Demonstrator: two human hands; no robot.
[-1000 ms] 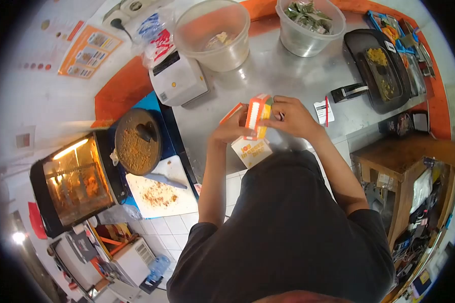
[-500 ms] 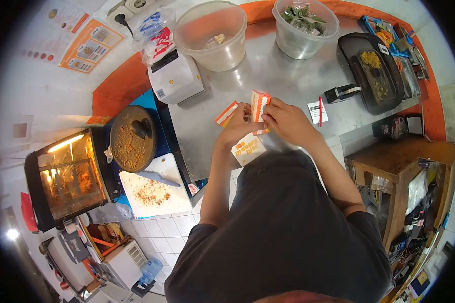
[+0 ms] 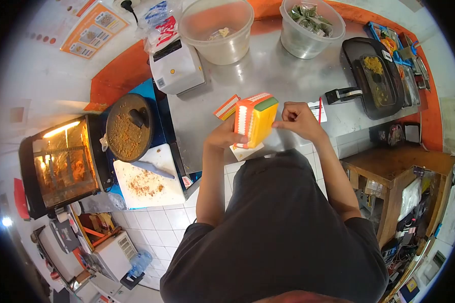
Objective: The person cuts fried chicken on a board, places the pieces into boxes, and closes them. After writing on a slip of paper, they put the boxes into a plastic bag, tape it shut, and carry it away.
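Observation:
A food carton [image 3: 258, 121] with orange, yellow and green sides and white scalloped bands is gripped in my left hand [image 3: 222, 135], the thumb across its lower front. My right hand [image 3: 302, 122] is just right of the carton. Its fingers are curled, and the thumb stands apart with its tip right at the carton's yellow side. Behind my left hand, a flat orange piece of packaging [image 3: 226, 107] with a white scalloped band shows on the steel counter. Below the carton, a white printed piece of packaging [image 3: 246, 151] lies at the counter's near edge, partly covered.
A receipt [image 3: 316, 110] with a red pen is on the steel counter [image 3: 268, 65], left of a tape dispenser [image 3: 343, 95] and black pan [image 3: 371, 76]. Two clear tubs [image 3: 217, 43] and a label printer [image 3: 177, 70] stand behind. Leftward are a cutting board [image 3: 146, 189] with knife and a glowing display warmer [image 3: 65, 161].
The carton has turned in my left hand, now showing its yellow and green sides. My right hand has come off it and moved right. The view has shifted slightly.

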